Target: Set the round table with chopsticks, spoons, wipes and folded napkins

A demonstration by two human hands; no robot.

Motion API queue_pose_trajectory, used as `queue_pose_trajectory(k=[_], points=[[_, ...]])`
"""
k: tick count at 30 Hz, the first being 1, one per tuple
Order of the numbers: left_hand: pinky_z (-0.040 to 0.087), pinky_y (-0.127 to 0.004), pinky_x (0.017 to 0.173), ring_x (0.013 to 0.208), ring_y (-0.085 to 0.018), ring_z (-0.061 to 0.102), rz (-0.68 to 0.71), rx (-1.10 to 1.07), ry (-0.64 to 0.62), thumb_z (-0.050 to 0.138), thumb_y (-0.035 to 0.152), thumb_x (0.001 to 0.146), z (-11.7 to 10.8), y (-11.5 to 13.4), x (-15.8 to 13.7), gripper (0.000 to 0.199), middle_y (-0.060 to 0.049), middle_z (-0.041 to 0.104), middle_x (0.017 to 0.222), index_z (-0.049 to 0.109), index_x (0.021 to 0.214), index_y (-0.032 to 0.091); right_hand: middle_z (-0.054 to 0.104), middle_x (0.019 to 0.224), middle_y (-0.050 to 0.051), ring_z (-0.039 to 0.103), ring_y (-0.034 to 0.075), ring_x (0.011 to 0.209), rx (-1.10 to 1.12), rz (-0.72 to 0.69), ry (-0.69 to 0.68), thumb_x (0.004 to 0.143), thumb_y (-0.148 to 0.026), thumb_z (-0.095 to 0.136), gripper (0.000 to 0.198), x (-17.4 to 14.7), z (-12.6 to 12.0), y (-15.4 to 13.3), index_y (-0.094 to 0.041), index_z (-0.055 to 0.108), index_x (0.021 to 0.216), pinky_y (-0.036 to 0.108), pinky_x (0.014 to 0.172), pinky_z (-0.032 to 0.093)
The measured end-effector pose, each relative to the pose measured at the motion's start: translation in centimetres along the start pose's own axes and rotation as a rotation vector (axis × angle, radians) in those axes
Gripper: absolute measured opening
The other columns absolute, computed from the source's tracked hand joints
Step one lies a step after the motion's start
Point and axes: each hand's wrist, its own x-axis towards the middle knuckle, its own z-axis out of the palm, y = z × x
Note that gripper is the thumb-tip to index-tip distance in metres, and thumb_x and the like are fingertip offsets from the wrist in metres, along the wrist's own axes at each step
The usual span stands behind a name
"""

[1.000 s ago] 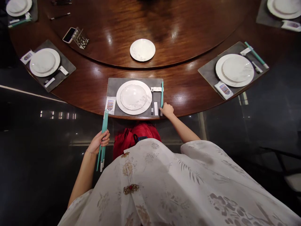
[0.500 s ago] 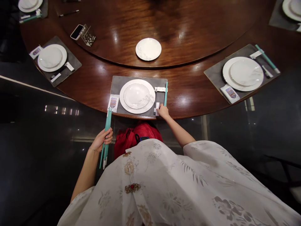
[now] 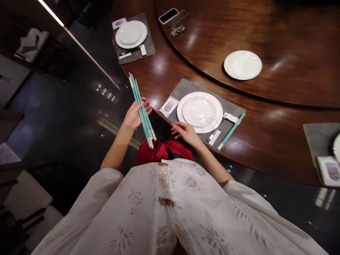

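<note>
dark wooden table [image 3: 271, 145] curves ahead of you. beside its edge, your left hand [image 3: 134, 116] grips the teal chopsticks [image 3: 142, 115] — long axis slanting, white ends mostly lower right, toward you; earlier they leaned the other way. your right hand [image 3: 187, 134], empty and loosely open, has left the white slip [image 3: 214, 137] beside the plates [image 3: 199, 111].

Left forearm [image 3: 118, 147] was found extended forward, elbow bent; left grip [image 3: 134, 116] was turned palm-up, thumb [image 3: 138, 106] laid across, fingers [image 3: 147, 107] partly curled. Right forearm [image 3: 214, 162] angled inward; right grip [image 3: 187, 134] was palm-down, its fingers loosely bent, pointing leftward.
</note>
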Motion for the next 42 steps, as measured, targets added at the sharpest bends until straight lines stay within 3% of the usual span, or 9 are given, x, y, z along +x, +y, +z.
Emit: queue_pose_trajectory(k=[3,5,13,20,25,30,34,38,42], points=[[0.046,-0.031,0.096,0.094,-0.012,0.065,0.099,-0.032,0.049,0.047,0.021,0.092,-1.5,2.5,0.0,0.018,-0.004,0.067,0.104,0.055,0.107,0.018,0.067,0.092,0.007,0.064,0.014,0.075,0.184,-0.027,-0.425,0.079,-0.047,0.059,0.041,0.6,6.5,-4.6,-0.016,0.061,0.104,0.025,0.061,0.055],[0.043,-0.034,0.101,0.104,-0.014,0.062,0.146,-0.059,0.061,0.044,0.022,0.093,-3.0,3.9,-0.4,0.022,-0.007,0.064,0.115,0.054,0.112,0.017,0.067,0.083,0.005,0.064,0.012,0.069,0.205,-0.023,-0.516,0.075,-0.047,0.063,0.041,1.5,9.6,-6.2,-0.014,0.063,0.1,0.023,0.06,0.054],[0.039,-0.042,0.103,0.123,-0.021,0.05,0.328,-0.106,0.141,0.041,0.031,0.095,-11.5,8.0,-1.0,0.026,-0.009,0.054,0.131,0.051,0.115,0.017,0.067,0.073,0.002,0.063,0.01,0.063,0.024,-0.047,-0.517,0.076,-0.046,0.062,0.034,6.4,16.8,-7.7,-0.015,0.067,0.089,0.019,0.06,0.052],[0.041,-0.039,0.102,0.117,-0.021,0.055,0.427,-0.149,0.244,0.05,0.034,0.091,-16.3,11.2,2.5,0.025,-0.009,0.06,0.122,0.053,0.11,0.018,0.068,0.069,0.002,0.064,0.013,0.063,-0.157,-0.052,-0.502,0.076,-0.046,0.062,0.03,10.8,20.5,-10.0,-0.017,0.066,0.077,0.02,0.057,0.048],[0.047,-0.033,0.095,0.104,-0.016,0.062,0.37,-0.17,0.275,0.047,0.029,0.093,-18.0,13.5,7.8,0.018,-0.007,0.064,0.112,0.053,0.106,0.019,0.065,0.061,0.0,0.059,0.01,0.057,-0.352,-0.205,-0.461,0.075,-0.043,0.064,0.026,16.8,21.6,-12.5,-0.017,0.068,0.072,0.018,0.055,0.04],[0.052,-0.024,0.076,0.079,-0.01,0.065,0.355,-0.267,0.354,0.038,0.028,0.096,-21.1,18.4,15.5,0.019,-0.003,0.067,0.096,0.054,0.093,0.018,0.068,0.07,0.002,0.057,0.009,0.057,-0.202,-0.072,-0.472,0.073,-0.044,0.065,0.03,25.6,20.7,-14.5,-0.015,0.072,0.078,0.019,0.056,0.041],[0.049,-0.017,0.068,0.073,-0.007,0.062,0.432,-0.207,0.448,0.043,0.034,0.093,-24.6,25.9,23.1,0.021,0.0,0.065,0.082,0.053,0.082,0.019,0.068,0.07,0.004,0.059,0.01,0.061,0.061,0.139,-0.439,0.066,-0.042,0.072,0.033,32.3,18.8,-15.4,-0.013,0.072,0.082,0.019,0.056,0.042],[0.04,-0.01,0.051,0.052,-0.002,0.05,0.515,-0.174,0.474,0.047,0.035,0.092,-27.6,33.4,29.5,0.022,0.005,0.054,0.065,0.048,0.077,0.02,0.068,0.075,0.004,0.061,0.009,0.067,0.386,0.224,-0.163,0.062,-0.039,0.075,0.031,38.5,17.8,-16.1,-0.016,0.07,0.081,0.017,0.056,0.044],[0.024,-0.011,0.037,0.038,-0.001,0.03,0.466,-0.213,0.385,0.049,0.03,0.091,-28.5,36.2,34.9,0.019,0.008,0.035,0.053,0.045,0.076,0.019,0.068,0.08,0.003,0.06,0.009,0.067,0.536,0.221,0.107,0.062,-0.033,0.073,0.024,46.4,18.6,-16.2,-0.017,0.068,0.079,0.017,0.056,0.045]])
